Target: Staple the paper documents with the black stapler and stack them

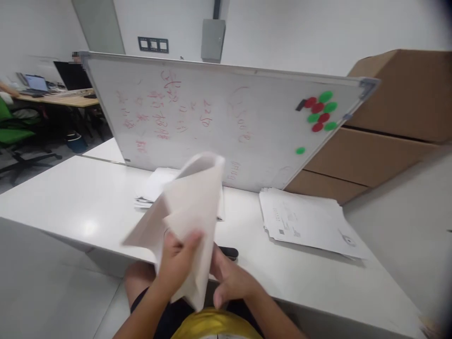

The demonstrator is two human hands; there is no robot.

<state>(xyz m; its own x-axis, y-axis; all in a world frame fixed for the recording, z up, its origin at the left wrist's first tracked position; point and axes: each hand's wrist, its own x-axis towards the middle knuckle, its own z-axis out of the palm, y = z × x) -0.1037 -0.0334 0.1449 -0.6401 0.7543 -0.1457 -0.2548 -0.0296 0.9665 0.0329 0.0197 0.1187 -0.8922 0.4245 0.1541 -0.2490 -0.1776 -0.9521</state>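
Note:
A large folded white paper [197, 202], off-white and blurred by motion, stands tilted above the front edge of the table. Its top curls round into a loop, like the mouth of an envelope. My left hand [180, 261] is closed on its lower part, thumb across the front face. To the right, my right hand [233, 278] is beside the paper's edge with thumb and fingers apart. Its fingertips pass partly behind the paper, so contact cannot be made out. Just beyond that hand, a dark oblong object [229, 253] lies at the table edge, partly covered.
A stack of printed white papers [310, 221] lies on the right of the white table [88, 197]. Another paper stack [155, 186] sits behind the held paper. A whiteboard [212, 113] with magnets stands along the back, cardboard boxes [395, 94] behind its right end.

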